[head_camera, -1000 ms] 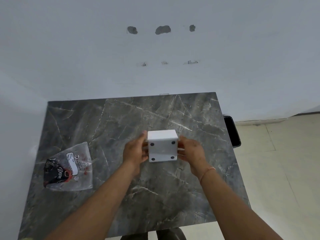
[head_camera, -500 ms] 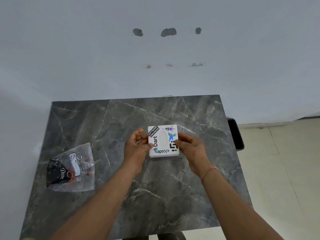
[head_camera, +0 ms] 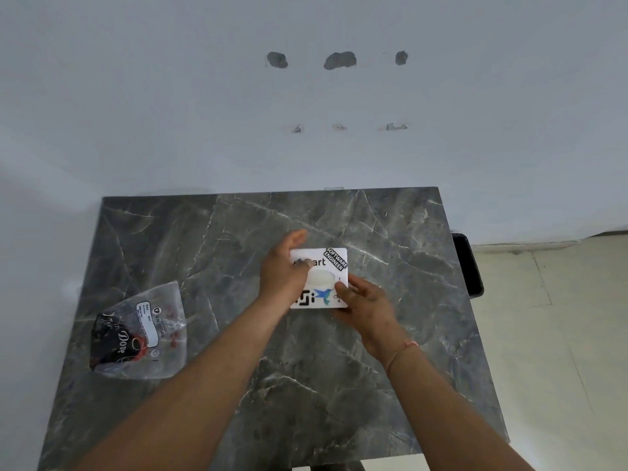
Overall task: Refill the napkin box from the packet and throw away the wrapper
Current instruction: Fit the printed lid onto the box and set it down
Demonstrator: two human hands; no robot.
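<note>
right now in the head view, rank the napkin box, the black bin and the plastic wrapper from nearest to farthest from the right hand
1. The napkin box: at the table's middle, touching the right hand at its near right corner.
2. The black bin: on the floor past the table's right edge.
3. The plastic wrapper: flat on the table's left side, beyond the left hand.

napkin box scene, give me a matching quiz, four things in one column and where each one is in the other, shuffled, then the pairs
Things:
1. napkin box
2. plastic wrapper
3. black bin
4. left hand

Places:
A. on the floor past the table's right edge
B. lying on the table's left side
C. on the table's middle, between both hands
D. resting over the box's left part

Pairs: 1-C, 2-B, 3-A, 4-D
</note>
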